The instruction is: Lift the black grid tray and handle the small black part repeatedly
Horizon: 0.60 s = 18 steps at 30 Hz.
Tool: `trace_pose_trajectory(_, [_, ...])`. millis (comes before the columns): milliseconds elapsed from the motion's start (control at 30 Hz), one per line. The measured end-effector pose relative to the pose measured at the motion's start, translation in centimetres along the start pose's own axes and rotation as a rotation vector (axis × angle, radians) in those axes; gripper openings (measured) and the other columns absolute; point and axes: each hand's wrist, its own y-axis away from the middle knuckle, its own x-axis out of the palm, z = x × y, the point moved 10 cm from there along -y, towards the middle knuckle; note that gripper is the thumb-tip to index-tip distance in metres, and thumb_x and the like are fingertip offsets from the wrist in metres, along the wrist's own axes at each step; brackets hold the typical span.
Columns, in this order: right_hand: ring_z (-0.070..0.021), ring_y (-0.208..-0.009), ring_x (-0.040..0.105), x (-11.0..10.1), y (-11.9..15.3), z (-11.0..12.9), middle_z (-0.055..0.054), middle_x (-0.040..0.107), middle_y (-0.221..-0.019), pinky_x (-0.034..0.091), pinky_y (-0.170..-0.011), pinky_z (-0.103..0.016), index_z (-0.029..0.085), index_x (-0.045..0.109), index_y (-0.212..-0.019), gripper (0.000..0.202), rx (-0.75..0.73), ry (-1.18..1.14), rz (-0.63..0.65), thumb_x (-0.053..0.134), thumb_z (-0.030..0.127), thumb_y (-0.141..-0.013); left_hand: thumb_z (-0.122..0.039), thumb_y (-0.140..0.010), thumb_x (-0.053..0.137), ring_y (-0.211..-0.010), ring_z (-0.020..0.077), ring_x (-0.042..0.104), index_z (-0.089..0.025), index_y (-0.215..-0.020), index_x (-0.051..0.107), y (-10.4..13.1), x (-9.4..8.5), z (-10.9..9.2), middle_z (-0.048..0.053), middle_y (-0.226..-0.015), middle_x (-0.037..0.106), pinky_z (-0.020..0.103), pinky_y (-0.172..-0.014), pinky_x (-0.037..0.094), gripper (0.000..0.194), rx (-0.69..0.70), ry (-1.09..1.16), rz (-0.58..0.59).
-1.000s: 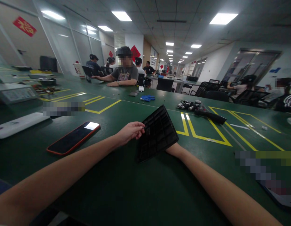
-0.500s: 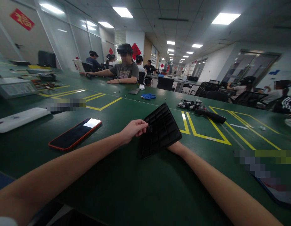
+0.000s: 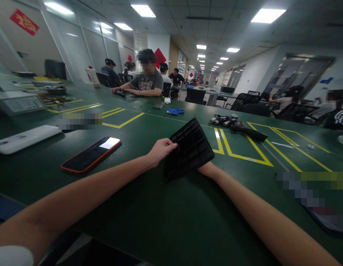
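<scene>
One black tray [image 3: 189,149], divided into shallow compartments, held tilted above the green surface [image 3: 166,214], with its open side turned toward the left hand [image 3: 162,150]. Cannot tell about contact between its lower edge and the surface. Left hand at the tray's left side, thumb and forefinger pressed together in a pinch at the compartments, other fingers curled in. Cannot tell of any small piece between the fingertips: too dark and small at that spot. Right hand [image 3: 207,168] behind the tray's lower right corner, supporting it from the back, with fingers hidden; cannot tell their exact grip.

Near the left forearm [image 3: 88,190], a phone [image 3: 91,155] in an orange case, lying flat with a bright patch on its screen. Farther left, a long white object [image 3: 27,138] and, near its far end, a pixelated item [image 3: 80,121]. Beyond these, a grey box [image 3: 17,103]. Past the tray, a blue glove [image 3: 175,111]. Off to the right, a heap of dark cables [image 3: 227,121] near yellow tape [image 3: 225,145]. At the right edge, a blurred dark-blue-edged item [image 3: 323,218]. On the far side, a seated person [image 3: 149,79], leaning arms on the surface near a cup [image 3: 93,78].
</scene>
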Motion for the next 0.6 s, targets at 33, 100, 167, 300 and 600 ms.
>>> trace_pose_trajectory(33, [-0.0281,-0.13,0.032,0.0,-0.1,0.1,-0.01,0.043,-0.136,0.019,-0.11,-0.045,0.019,0.047,-0.125,0.045,0.005,-0.006,0.008,0.046,0.036,-0.083,-0.029,-0.073,0.06,-0.043,0.0049,0.034,-0.016,-0.064,0.047,-0.1,0.1,-0.1,-0.007,-0.05,0.041,0.018,-0.043,0.025,0.02,0.025,-0.013,-0.011])
trace_pose_trajectory(100, [-0.0288,-0.129,0.033,0.0,-0.2,0.1,-0.011,0.045,-0.134,0.018,-0.11,-0.046,0.019,0.048,-0.124,0.045,0.021,-0.008,0.021,0.046,0.038,-0.083,-0.03,-0.074,0.058,-0.046,0.0067,0.039,-0.016,-0.065,0.048,-0.2,0.2,-0.3,-0.005,-0.052,0.046,0.02,-0.046,0.029,0.02,0.08,-0.056,-0.034])
trace_pose_trajectory(167, [-0.0285,-0.128,0.033,0.1,-0.2,0.0,-0.011,0.046,-0.133,0.02,-0.11,-0.046,0.018,0.05,-0.122,0.045,0.032,-0.015,0.029,0.044,0.04,-0.083,-0.031,-0.075,0.057,-0.051,0.0088,0.044,-0.016,-0.065,0.049,-0.2,0.2,-0.6,-0.004,-0.055,0.049,0.022,-0.049,0.033,0.019,0.14,-0.134,-0.071])
trace_pose_trajectory(300, [-0.0283,-0.127,0.036,0.0,-0.1,-0.5,-0.011,0.048,-0.131,0.022,-0.109,-0.049,0.019,0.052,-0.12,0.047,0.063,-0.071,0.014,0.047,0.044,-0.081,-0.032,-0.078,0.053,-0.057,0.0119,0.048,-0.017,-0.065,0.051,0.4,-0.2,-1.7,-0.002,-0.058,0.051,0.024,-0.054,0.036,0.02,0.242,-0.391,-0.148])
trace_pose_trajectory(600, [-0.0273,-0.125,0.037,-0.2,0.1,-0.9,-0.007,0.052,-0.126,0.021,-0.109,-0.051,0.024,0.054,-0.118,0.045,0.11,-0.089,0.006,0.05,0.046,-0.079,-0.024,-0.081,0.047,-0.069,0.0153,0.053,-0.017,-0.082,0.058,1.6,0.7,-2.8,0.003,-0.074,0.059,0.026,-0.062,0.039,0.014,0.353,-0.591,0.009])
